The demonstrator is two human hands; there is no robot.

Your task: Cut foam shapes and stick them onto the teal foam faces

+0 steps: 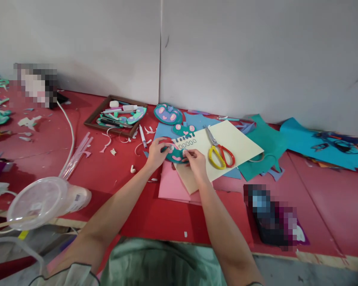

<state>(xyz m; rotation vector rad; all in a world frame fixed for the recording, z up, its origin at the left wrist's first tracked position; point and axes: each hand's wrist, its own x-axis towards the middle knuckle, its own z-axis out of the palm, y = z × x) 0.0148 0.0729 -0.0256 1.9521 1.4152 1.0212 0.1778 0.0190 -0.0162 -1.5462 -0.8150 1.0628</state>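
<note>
A dark green craft cutout (pixel 176 155) with pink patches is between my two hands, over a cream sheet (pixel 238 145). The fingers of my left hand (pixel 158 153) pinch its left side. At its right edge, the thumb and fingertips of my right hand (pixel 196 162) are closed on it. Just beyond lies a similar green cutout (pixel 183 130) with pink spots, beside a row of small ovals drawn on the sheet. To the right, scissors (pixel 215 143) with one yellow and one red handle rest on the cream sheet. Pink sheets (pixel 173 184) lie beneath.
A brown tray (pixel 92 116) holds pens and cutouts. Behind my hands sits a purple and green cutout (pixel 168 114). Green sheet (pixel 265 139) and blue sheet (pixel 298 139) lie right. A clear plastic cup (pixel 37 202) stands near left; a blurred dark object (pixel 268 218) is near right.
</note>
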